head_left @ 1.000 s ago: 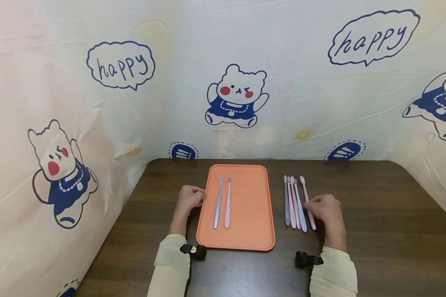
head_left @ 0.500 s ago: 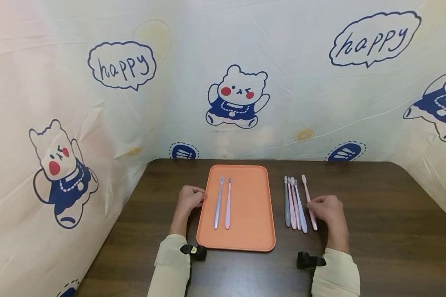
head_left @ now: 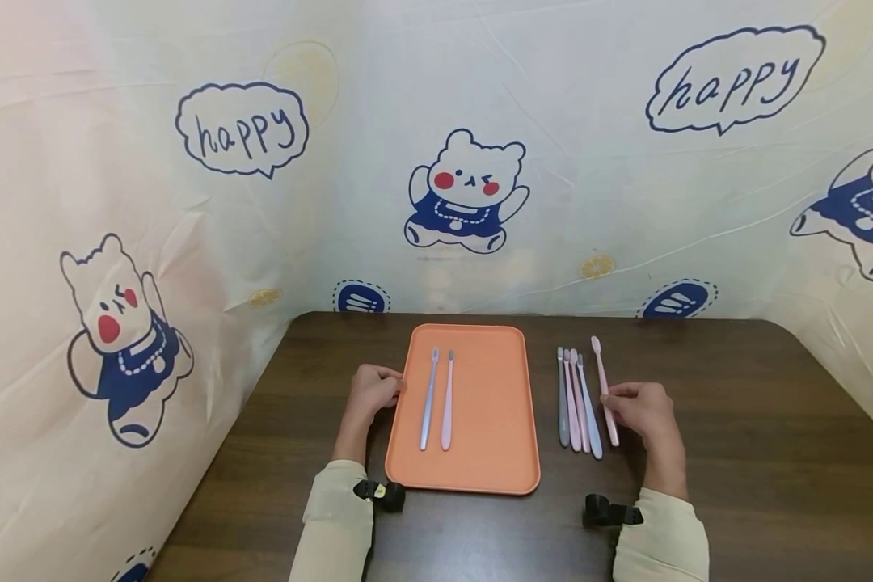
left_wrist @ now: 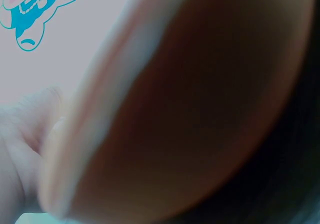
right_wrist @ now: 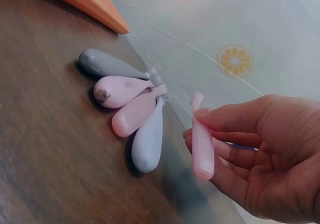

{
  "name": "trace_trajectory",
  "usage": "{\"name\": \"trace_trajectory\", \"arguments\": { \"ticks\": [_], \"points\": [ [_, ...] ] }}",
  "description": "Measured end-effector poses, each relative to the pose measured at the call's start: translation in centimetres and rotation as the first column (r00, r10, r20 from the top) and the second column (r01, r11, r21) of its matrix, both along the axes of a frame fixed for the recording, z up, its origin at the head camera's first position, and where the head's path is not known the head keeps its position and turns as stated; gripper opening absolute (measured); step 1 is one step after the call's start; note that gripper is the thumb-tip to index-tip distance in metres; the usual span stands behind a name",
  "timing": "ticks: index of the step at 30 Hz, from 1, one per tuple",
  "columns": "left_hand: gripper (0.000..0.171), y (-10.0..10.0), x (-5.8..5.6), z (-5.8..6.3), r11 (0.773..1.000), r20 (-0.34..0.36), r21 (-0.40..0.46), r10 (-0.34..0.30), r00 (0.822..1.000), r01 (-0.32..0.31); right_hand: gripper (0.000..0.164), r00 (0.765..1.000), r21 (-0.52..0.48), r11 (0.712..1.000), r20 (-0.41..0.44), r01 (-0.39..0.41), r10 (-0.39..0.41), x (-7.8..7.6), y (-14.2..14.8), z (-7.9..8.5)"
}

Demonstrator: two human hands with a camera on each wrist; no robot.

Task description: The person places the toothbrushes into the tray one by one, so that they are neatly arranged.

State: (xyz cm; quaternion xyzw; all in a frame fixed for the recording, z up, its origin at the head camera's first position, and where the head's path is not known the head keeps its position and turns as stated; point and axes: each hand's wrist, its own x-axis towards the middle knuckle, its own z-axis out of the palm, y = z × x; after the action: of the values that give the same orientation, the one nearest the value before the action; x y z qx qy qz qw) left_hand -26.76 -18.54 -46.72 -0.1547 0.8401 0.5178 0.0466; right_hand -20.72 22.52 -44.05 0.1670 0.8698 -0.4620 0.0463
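Observation:
My right hand (head_left: 642,411) pinches a pink toothbrush (right_wrist: 203,151) between thumb and fingers, its bristle end pointing away from me. In the right wrist view it hangs apart from the row beside it. That row holds a grey toothbrush (head_left: 563,396), two pink ones and a pale blue toothbrush (head_left: 590,408), lying side by side. My left hand (head_left: 373,392) grips the left rim of an orange tray (head_left: 491,404); its fingertips are partly hidden. A blue toothbrush (head_left: 428,404) and a lilac-pink toothbrush (head_left: 447,404) lie in the tray's left half. The left wrist view is mostly blurred tray.
The dark wooden table (head_left: 771,420) extends on both sides and in front of the tray. A printed curtain (head_left: 320,162) encloses the back and sides. A small black camera (head_left: 602,512) is strapped at the right wrist, another at the left.
My right hand has moved slightly right, and the pink toothbrush has shifted away from me, its gap from the row widening. The left hand and tray have stayed put.

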Motion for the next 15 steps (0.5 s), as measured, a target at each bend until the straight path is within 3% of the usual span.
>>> {"name": "trace_trajectory", "arguments": {
  "ticks": [15],
  "points": [
    [0.022,0.02,0.14,0.07,1.000,-0.009,-0.012,-0.003,1.000,0.003,0.038,0.999,-0.046,0.998,0.018,-0.043,0.044,-0.33,-0.54,0.64]
  ]
}}
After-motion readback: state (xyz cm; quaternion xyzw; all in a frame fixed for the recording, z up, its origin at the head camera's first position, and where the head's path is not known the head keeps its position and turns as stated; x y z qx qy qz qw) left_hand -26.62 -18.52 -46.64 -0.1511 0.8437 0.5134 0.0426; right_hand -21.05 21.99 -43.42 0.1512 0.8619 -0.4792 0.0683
